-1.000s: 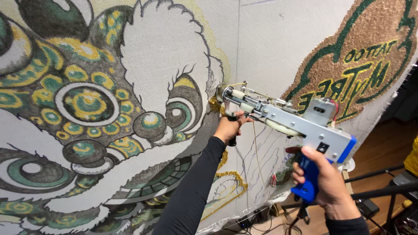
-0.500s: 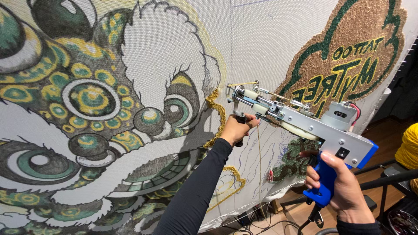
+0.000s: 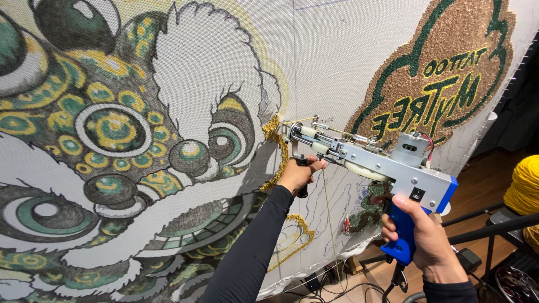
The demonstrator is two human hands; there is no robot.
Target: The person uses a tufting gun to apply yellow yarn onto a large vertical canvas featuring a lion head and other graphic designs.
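Since half a second ago, both hands and the tufting gun (image 3: 370, 160) have shifted only slightly against the cloth, with the gun's tip level with the gold outline beside the white fluffy shape. Nearest the camera, the right hand (image 3: 424, 238) is wrapped tightly around the gun's blue rear grip, fingers closed on it. Further out, the left hand (image 3: 296, 174), in a long black sleeve, is closed around the black front handle under the gun's nose. Its needle end touches the stretched backing cloth (image 3: 331, 62), just beside a strip of gold tufting (image 3: 274, 134). Beyond, a green and yellow lion face fills the cloth's left, and a brown cloud-shaped patch (image 3: 443, 62) lies upper right. Yellow yarn (image 3: 525, 182) sits at the right edge.
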